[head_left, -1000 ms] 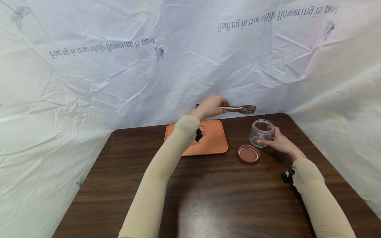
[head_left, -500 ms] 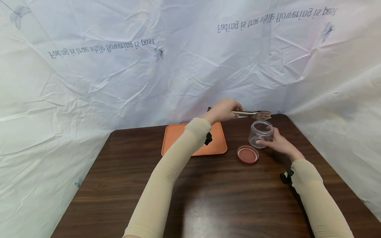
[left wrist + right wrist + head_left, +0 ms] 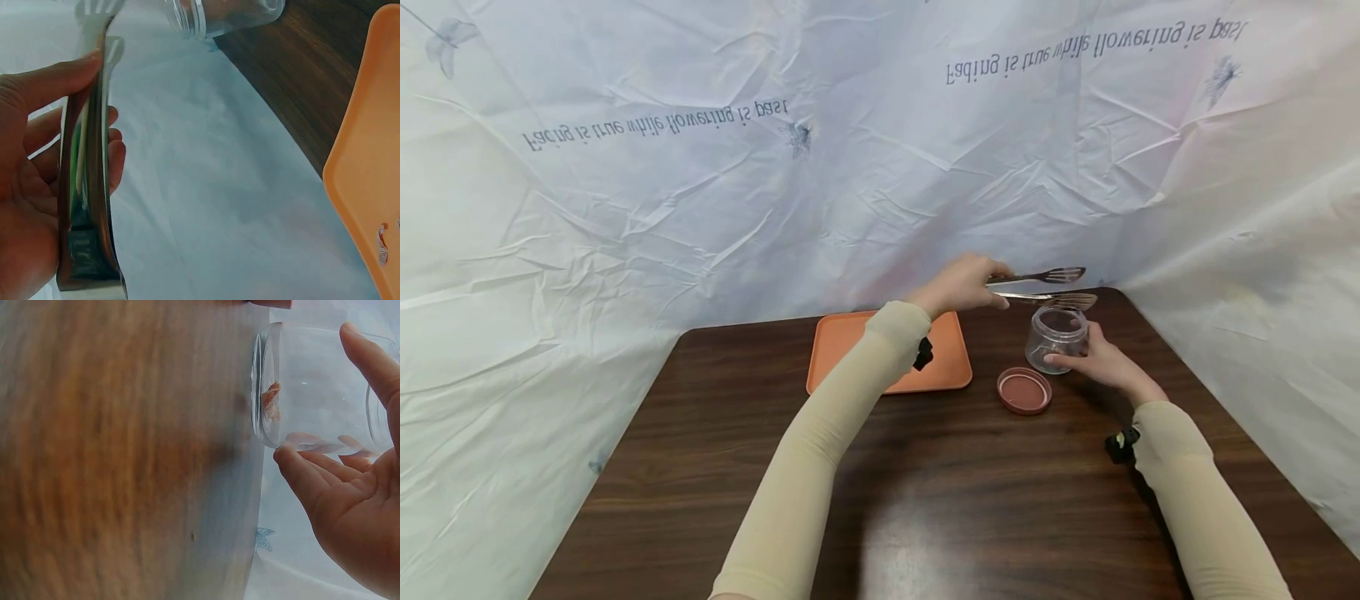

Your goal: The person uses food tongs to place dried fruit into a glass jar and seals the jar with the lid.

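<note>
My left hand [image 3: 962,283] grips metal tongs [image 3: 1060,275] by their arms. The slotted tips stand apart, with the lower one just over the mouth of a clear jar [image 3: 1052,348]. Nothing shows between the tips. With thumb and fingers around its side, my right hand [image 3: 1108,362] holds the jar upright on the table. A small reddish-brown piece [image 3: 271,401] lies at the jar's bottom in the right wrist view; its kind cannot be told.
A reddish-brown lid [image 3: 1025,392] lies in front of the jar. To the left, partly behind the left sleeve, is an orange tray [image 3: 953,367], with a small wrapped-looking piece [image 3: 383,244] on it in the left wrist view. White sheeting [image 3: 865,192] hangs behind the dark table [image 3: 730,467].
My left hand has brought the tongs from above the tray rightward to the jar, and their tips have spread apart. The right hand and jar have stayed nearly still.
</note>
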### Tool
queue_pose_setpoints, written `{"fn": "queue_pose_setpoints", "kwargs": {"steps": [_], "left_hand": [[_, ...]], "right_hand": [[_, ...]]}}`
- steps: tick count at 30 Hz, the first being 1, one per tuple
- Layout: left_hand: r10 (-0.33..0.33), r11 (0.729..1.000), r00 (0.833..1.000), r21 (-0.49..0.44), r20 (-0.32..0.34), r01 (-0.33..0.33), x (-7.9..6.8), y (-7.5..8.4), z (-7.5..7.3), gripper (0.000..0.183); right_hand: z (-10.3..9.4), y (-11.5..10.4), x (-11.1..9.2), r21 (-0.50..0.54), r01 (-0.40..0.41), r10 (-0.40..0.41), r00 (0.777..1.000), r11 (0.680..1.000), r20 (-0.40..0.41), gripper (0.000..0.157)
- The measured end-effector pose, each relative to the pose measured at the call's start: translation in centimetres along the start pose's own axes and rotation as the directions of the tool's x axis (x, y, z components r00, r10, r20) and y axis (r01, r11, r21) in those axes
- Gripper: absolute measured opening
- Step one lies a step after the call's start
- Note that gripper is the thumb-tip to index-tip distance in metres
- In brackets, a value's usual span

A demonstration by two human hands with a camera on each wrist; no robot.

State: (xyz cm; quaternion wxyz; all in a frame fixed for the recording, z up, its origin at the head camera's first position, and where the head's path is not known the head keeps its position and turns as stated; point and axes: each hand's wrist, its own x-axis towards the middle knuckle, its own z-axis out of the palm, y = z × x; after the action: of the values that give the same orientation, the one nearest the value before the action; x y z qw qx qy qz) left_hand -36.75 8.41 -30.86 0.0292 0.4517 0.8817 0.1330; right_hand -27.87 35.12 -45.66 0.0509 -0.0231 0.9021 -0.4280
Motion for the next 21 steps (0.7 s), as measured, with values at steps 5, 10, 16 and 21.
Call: {"fn": "queue_pose_setpoints", "kwargs": {"steps": [5, 10, 16, 21], "left_hand": [[-0.018, 0.998, 1.0, -0.061, 0.0, 0.018, -0.1, 0.1, 0.0, 0.064], [-0.028, 0.995, 1.0, -0.099, 0.001, 0.028, -0.3, -0.2, 0.1, 0.065], [-0.044, 0.987, 0.999, -0.154, -0.009, 0.042, -1.2, -1.0, -0.1, 0.066], [-0.1, 0.979, 0.994, -0.184, -0.051, 0.089, -2.8, -2.3, -0.9, 0.066]], "right_hand": [[-0.1, -0.1, 0.0, 0.006, 0.009, -0.009, 1.0, 1.0, 0.008, 0.113], [0.0, -0.1, 0.0, -0.018, 0.0, 0.001, 1.0, 1.0, 0.018, 0.113], [0.1, -0.1, 0.0, -0.007, 0.014, -0.014, 1.0, 1.0, 0.019, 0.112], [0.0, -0.1, -0.1, 0.019, 0.018, -0.019, 1.0, 1.0, 0.02, 0.112]]}}
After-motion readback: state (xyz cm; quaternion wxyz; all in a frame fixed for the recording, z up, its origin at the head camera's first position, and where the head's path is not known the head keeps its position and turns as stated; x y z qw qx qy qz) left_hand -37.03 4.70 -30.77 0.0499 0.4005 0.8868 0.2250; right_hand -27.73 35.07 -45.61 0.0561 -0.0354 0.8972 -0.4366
